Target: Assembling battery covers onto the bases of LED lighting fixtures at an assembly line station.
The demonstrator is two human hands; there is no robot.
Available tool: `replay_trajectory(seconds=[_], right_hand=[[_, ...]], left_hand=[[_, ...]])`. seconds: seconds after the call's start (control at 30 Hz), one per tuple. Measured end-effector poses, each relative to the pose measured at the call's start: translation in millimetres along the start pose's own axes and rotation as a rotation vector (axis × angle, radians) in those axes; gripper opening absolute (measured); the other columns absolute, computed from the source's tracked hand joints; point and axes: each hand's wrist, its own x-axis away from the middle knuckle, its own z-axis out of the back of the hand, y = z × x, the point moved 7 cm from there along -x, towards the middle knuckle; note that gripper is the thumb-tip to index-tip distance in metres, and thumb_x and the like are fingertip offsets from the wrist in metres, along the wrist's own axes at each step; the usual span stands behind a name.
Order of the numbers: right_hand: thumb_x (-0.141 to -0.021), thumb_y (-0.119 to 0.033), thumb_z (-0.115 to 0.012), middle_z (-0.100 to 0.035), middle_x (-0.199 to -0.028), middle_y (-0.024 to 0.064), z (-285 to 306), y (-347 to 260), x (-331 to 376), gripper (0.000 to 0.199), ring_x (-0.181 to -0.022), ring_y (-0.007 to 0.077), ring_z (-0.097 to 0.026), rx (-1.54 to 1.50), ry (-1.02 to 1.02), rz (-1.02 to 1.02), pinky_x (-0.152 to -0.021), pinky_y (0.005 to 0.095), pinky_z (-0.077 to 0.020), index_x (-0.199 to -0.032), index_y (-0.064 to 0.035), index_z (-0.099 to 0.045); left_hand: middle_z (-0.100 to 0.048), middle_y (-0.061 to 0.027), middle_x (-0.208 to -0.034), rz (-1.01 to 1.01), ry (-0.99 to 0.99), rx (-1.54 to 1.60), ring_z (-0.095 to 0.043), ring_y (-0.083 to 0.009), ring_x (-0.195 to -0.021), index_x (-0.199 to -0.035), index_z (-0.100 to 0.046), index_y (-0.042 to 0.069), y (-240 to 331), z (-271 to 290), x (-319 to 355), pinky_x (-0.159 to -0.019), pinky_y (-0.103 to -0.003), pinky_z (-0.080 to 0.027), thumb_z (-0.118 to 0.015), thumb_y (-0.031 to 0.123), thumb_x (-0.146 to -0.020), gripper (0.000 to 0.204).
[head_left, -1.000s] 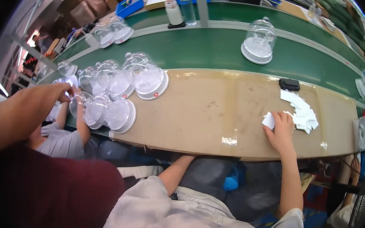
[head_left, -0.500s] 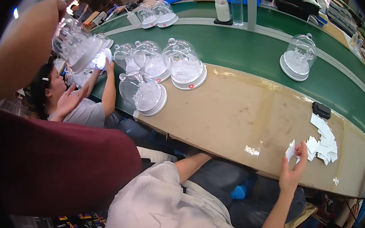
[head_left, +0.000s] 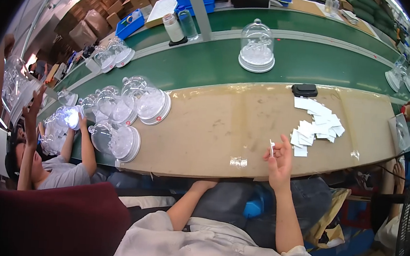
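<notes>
On the tan worktable [head_left: 225, 125], with clear domes [head_left: 128, 111] clustered toward its left end and a heap of white slips [head_left: 317, 125] toward its right, the right hand [head_left: 279, 161] at the near edge pinched one small white slip [head_left: 271, 147] between fingertips.

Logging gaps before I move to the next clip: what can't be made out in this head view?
- Small white slip pinched in the right hand: too small to tell what it is.
- Left hand: cut off at the dark left rim, against a clear plastic dome; grip unclear.
- Contents of the clear dome on the green conveyor belt: blurred by glare.
</notes>
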Motion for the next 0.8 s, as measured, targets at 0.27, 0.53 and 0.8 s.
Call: replay_trajectory(seconds=[0.27, 0.53, 0.8], right_hand=[[-0.095, -0.052, -0.056, -0.061, -0.100, 0.0124, -37.5, -9.8, 78.9, 0.072, -0.094, 0.0212, -0.062, -0.501, -0.286, -0.315, -0.086, 0.0349, -0.0501, -0.135, 0.0074, -0.045], [-0.091, -0.058, -0.051, -0.055, -0.096, 0.0087, -29.2, -10.6, 116.7, 0.075, -0.091, 0.0266, -0.061, -0.778, -0.147, -0.533, -0.093, 0.0451, -0.0508, -0.129, 0.0067, -0.048], [-0.089, -0.058, -0.055, -0.054, -0.090, 0.0083, 58.9, -29.3, 140.7, 0.072, -0.085, 0.0248, -0.057, -0.824, 0.206, -0.319, -0.080, 0.0468, -0.0505, -0.132, -0.0002, -0.046]], left_hand=[[-0.056, -0.0190, -0.134, -0.085, -0.554, 0.488, -0.049, -0.0303, -0.129, -0.135, -0.050, 0.001, 170.8, 58.7, 42.0, -0.108, -0.038, -0.038, -0.067, 0.035, -0.089, 0.060], [-0.061, -0.0025, -0.114, -0.067, -0.890, 1.165, -0.054, -0.0092, -0.107, -0.146, -0.038, 0.006, 216.2, 61.8, 36.6, -0.098, -0.027, -0.043, -0.075, 0.000, -0.078, 0.078], [-0.054, -0.0079, -0.139, -0.225, -0.485, 1.081, -0.053, -0.0175, -0.126, -0.144, -0.044, 0.006, 227.8, 171.7, -50.4, -0.099, -0.032, -0.047, -0.068, 0.008, -0.089, 0.060]])
